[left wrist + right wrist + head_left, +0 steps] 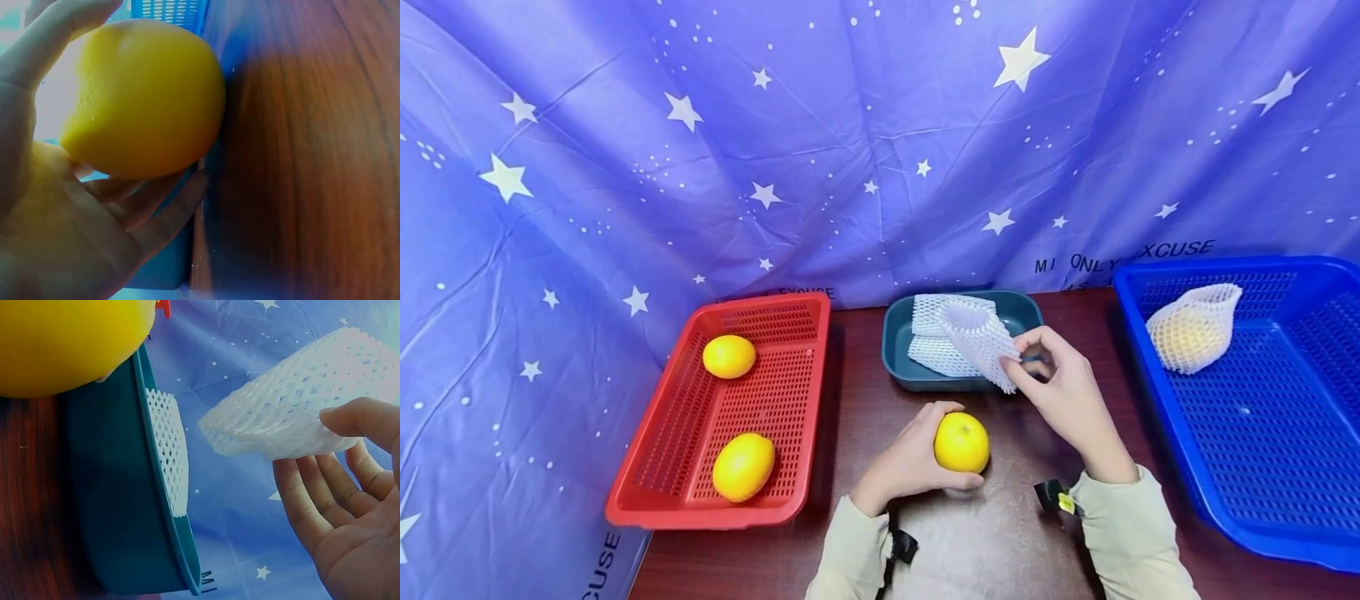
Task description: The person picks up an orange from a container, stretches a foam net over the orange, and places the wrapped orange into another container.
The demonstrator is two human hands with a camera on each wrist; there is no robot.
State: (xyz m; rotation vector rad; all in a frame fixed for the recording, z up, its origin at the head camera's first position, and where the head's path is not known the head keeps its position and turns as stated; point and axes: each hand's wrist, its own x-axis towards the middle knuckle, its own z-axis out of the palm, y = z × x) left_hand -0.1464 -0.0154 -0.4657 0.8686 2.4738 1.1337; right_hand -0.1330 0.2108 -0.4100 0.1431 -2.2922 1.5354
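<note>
Purple-blue cloth (880,125) printed with white stars and dots hangs behind a dark reddish wooden table (1000,550). Near the middle, the left hand (917,454) curves its thumb and fingers round a yellow fruit (962,443), gripping it from the side. Whether that fruit touches the wood or sits just above it is hard to tell. Farther from the person, the right hand (1063,392) pinches a white foam net (985,337) between thumb and fingers; in the right wrist view the net is above the hand's fingertips, its mesh spread and its body tilted. Both arms wear pale cuffs (853,550), with a black strap (902,546) showing near the left one.

Just beyond the gripped fruit stands a dark teal tray (106,487), and more white nets (936,354) lie inside it, partly covered by the held one in the head view. On the left is a red basket (816,392) holding two yellow fruits, one toward the far end (729,357) and the other toward the near end (743,467). On the right, a blue basket (1277,442) holds a netted fruit (1191,329) at its far left corner, the net's loose end pointing up and right.
</note>
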